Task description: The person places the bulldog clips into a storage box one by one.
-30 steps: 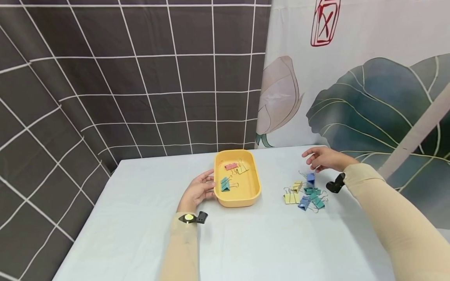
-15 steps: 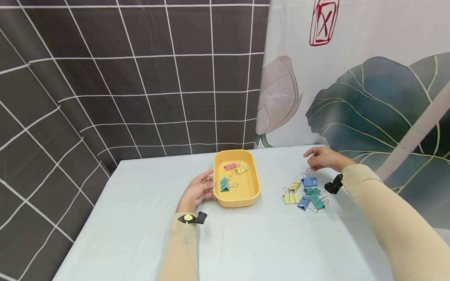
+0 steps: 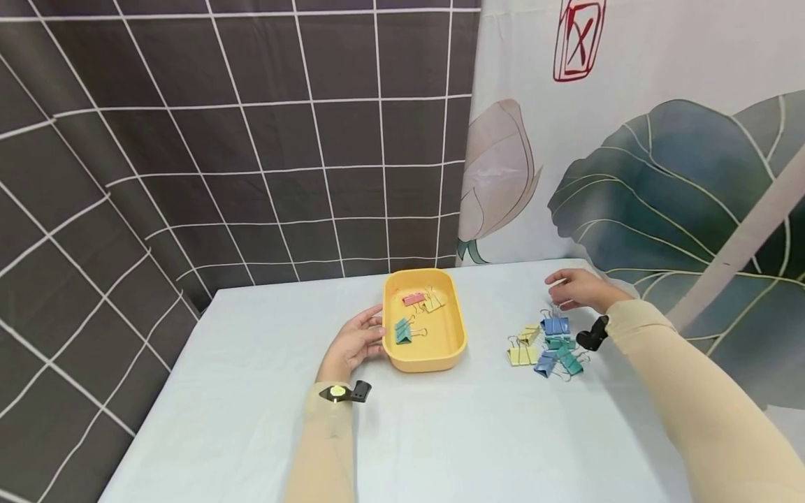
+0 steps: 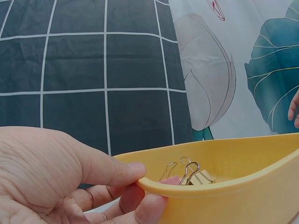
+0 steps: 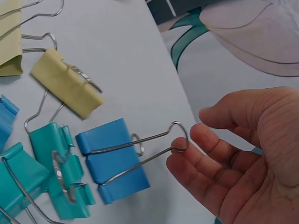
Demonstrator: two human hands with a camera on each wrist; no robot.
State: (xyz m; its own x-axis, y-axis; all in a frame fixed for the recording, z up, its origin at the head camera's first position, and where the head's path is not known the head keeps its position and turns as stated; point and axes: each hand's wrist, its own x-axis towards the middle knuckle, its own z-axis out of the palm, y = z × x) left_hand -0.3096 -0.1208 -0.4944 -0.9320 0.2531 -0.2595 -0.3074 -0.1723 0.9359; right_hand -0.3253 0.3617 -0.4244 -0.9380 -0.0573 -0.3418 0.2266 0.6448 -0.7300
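Note:
My left hand point(image 3: 355, 342) pinches the near-left rim of a yellow tray point(image 4: 224, 198) between thumb and fingers. Inside the tray lie a pink binder clip point(image 3: 413, 298), a pale yellow binder clip point(image 3: 432, 302) and a teal binder clip point(image 3: 403, 331). Over at the right, my right hand point(image 3: 581, 288) is at the far side of a loose pile of binder clips. A blue binder clip point(image 5: 114, 161) lies nearest to it, and its wire handle point(image 5: 175, 135) meets the fingertips. The thumb stands apart from that handle.
Beside the blue clip are teal binder clips point(image 5: 63, 172), yellow binder clips point(image 5: 67, 84) and another blue binder clip point(image 3: 545, 363), some overlapping. They rest on a white-covered table point(image 3: 472, 433). A dark grid curtain point(image 3: 251, 140) and a flower-print curtain point(image 3: 522, 230) hang behind the table.
The blue clip by my right hand has turned from narrow to broadside and settled against the pile. My right hand has shifted slightly to the right. The left hand and tray stay put.

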